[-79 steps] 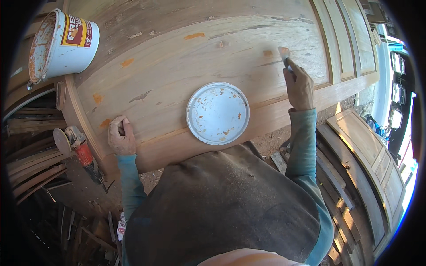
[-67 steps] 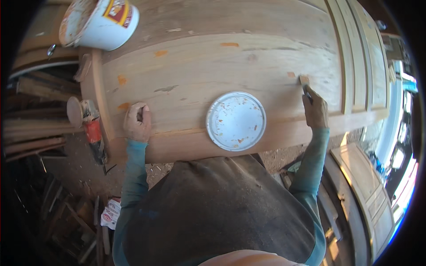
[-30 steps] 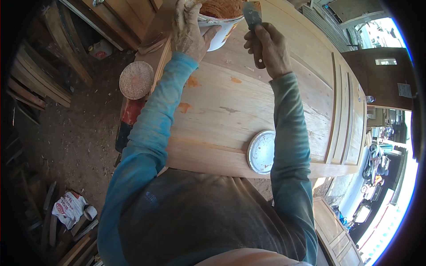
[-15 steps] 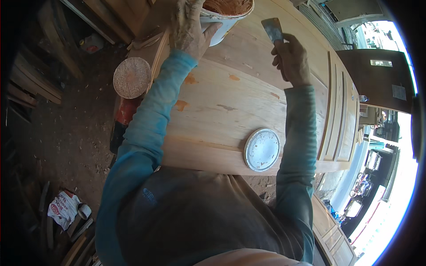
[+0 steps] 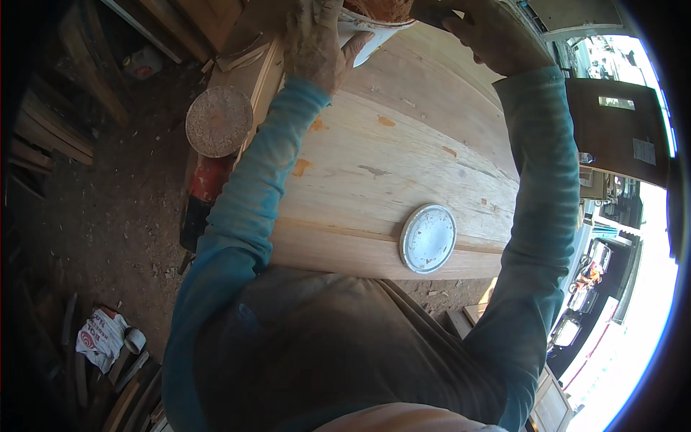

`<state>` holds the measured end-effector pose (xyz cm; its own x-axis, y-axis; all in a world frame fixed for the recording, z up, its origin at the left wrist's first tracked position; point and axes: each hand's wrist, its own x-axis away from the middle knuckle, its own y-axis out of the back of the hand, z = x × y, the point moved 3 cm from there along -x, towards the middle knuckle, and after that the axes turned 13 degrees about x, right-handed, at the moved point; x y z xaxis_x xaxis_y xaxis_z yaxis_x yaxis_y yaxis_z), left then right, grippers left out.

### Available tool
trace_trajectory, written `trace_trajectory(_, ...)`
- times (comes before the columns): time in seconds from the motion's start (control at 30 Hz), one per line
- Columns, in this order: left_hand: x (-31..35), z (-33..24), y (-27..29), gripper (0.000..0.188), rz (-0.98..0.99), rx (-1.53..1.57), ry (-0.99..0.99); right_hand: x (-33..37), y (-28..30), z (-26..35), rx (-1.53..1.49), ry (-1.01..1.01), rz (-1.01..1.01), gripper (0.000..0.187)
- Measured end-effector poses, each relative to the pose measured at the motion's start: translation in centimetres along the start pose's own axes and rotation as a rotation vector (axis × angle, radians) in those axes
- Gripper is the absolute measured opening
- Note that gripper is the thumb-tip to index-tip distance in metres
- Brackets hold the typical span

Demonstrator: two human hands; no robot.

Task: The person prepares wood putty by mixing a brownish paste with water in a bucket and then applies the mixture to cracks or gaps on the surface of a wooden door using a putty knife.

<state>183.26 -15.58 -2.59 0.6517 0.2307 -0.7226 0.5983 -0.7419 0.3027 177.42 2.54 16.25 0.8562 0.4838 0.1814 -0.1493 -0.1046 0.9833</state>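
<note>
At the top of the view, my left hand (image 5: 314, 50) grips the side of a white bucket (image 5: 368, 43), thumb against its wall. Reddish-brown paste (image 5: 378, 9) fills part of the bucket, whose far side is cut off by the frame. My right hand (image 5: 497, 36) is closed on a putty knife (image 5: 430, 13) right at the bucket's right rim; how far the blade reaches in cannot be made out. Under both arms lies a pale wooden door (image 5: 345, 205) with orange-brown filler patches (image 5: 302, 167). A round white lid (image 5: 428, 239) rests on its near part.
A round dusty disc-like top (image 5: 219, 122) stands left of the door, above a red and black object (image 5: 206, 183). Wood offcuts and a white bag (image 5: 102, 338) lie on the dirt floor (image 5: 122, 230). A dark brown panel (image 5: 615, 126) stands at the right.
My right hand has moved up and away, bringing the putty knife from above the door to the bucket's rim. The left hand keeps its hold, and the view has shifted slightly.
</note>
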Motion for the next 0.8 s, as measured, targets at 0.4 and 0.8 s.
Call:
trace_trajectory(0.4,-0.6,0.3,-0.8,0.086,-0.041,0.048,-0.111,7.0,-0.4,0.5,-0.254,0.003,-0.114,0.037)
trace_trajectory(0.8,-0.6,1.4,-1.4,0.098,0.095,-0.059,-0.112,35.6,-17.6,-19.7,-0.627,-0.683,-0.204,0.026)
